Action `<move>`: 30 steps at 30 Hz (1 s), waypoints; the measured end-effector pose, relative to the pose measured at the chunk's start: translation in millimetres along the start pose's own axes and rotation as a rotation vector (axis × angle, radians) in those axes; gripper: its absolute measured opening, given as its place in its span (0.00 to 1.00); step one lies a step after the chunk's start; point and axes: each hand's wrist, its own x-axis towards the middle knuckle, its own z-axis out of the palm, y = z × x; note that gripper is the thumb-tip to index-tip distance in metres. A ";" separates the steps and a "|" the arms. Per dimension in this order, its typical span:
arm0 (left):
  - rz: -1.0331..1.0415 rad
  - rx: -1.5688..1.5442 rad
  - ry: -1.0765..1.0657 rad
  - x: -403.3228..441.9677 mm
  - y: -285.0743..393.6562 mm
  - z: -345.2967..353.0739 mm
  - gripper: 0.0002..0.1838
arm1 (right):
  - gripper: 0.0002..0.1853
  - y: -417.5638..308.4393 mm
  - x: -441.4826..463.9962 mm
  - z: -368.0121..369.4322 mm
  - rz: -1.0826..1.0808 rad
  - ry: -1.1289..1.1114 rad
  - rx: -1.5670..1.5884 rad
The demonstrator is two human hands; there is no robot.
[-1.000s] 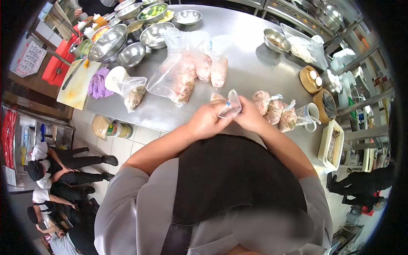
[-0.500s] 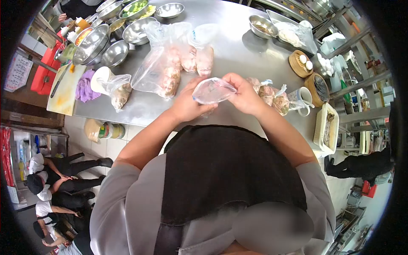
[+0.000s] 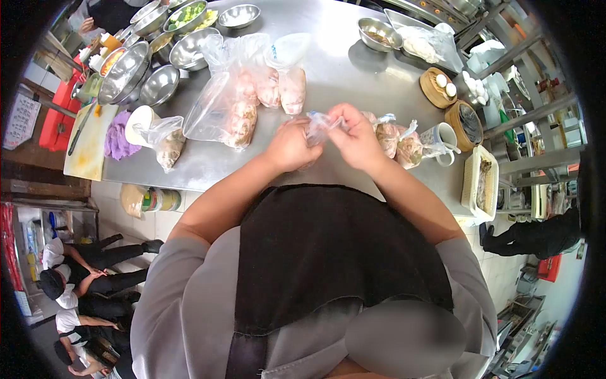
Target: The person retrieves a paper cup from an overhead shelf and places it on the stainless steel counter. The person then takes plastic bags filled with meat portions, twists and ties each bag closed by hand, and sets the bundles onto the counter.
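My left grip (image 3: 293,146) clasps the clear bag (image 3: 319,128) above the desk (image 3: 344,82); my right grip (image 3: 355,136) pinches its mouth. I should hold its neck snug and pull softly, so it does not tear.

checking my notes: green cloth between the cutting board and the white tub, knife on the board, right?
The cloth is purple, not green, as the head view shows. It does lie between the cutting board and the white tub, and the knife is on the board.
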 end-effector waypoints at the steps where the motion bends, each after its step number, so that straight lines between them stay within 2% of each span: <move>1: 0.013 -0.019 0.034 1.1 -3.7 3.4 0.21 | 0.06 0.2 1.0 -1.7 0.068 0.010 0.101; 3: 0.011 -0.047 0.071 0.6 -4.4 7.2 0.18 | 0.06 1.9 0.9 -5.4 0.205 0.035 0.305; 6: -0.026 -0.058 0.062 0.3 -1.4 7.0 0.18 | 0.06 5.3 -3.5 -8.3 0.245 0.025 0.288; 9: -0.054 -0.009 0.013 3.1 -6.9 9.4 0.19 | 0.13 7.4 -5.1 -16.7 0.276 0.004 0.202; 12: -0.046 0.066 -0.014 2.7 -10.0 12.7 0.18 | 0.24 -2.0 -5.3 -16.8 0.057 -0.063 -0.067; 15: 0.032 0.106 0.020 4.3 -15.4 16.6 0.17 | 0.27 -10.8 -11.1 -9.6 0.034 -0.245 -0.109; 16: 0.038 0.126 0.029 6.2 -16.0 21.1 0.17 | 0.20 -3.4 -9.5 -6.9 0.131 -0.312 -0.119; 19: 0.045 0.100 0.094 5.1 -8.1 22.7 0.17 | 0.13 -2.0 -8.6 1.2 0.368 -0.117 -0.015; 22: 0.006 0.071 0.088 4.7 3.7 11.2 0.16 | 0.13 -6.0 -12.1 5.5 0.334 0.032 0.094; 25: -0.033 -0.034 0.056 -0.2 13.1 -2.3 0.14 | 0.16 -6.6 -6.4 -8.9 0.202 0.132 -0.052; 26: -0.040 -0.082 0.047 -1.8 15.4 -6.9 0.14 | 0.16 -3.4 -4.5 -14.8 0.265 0.156 -0.018; 28: 0.131 -0.014 0.169 -6.7 23.1 -11.9 0.13 | 0.16 -0.6 -0.6 -23.5 0.387 0.212 0.051; 30: 0.263 0.041 0.265 -9.9 30.6 -13.9 0.12 | 0.17 -8.6 -0.2 -27.7 0.371 0.231 0.014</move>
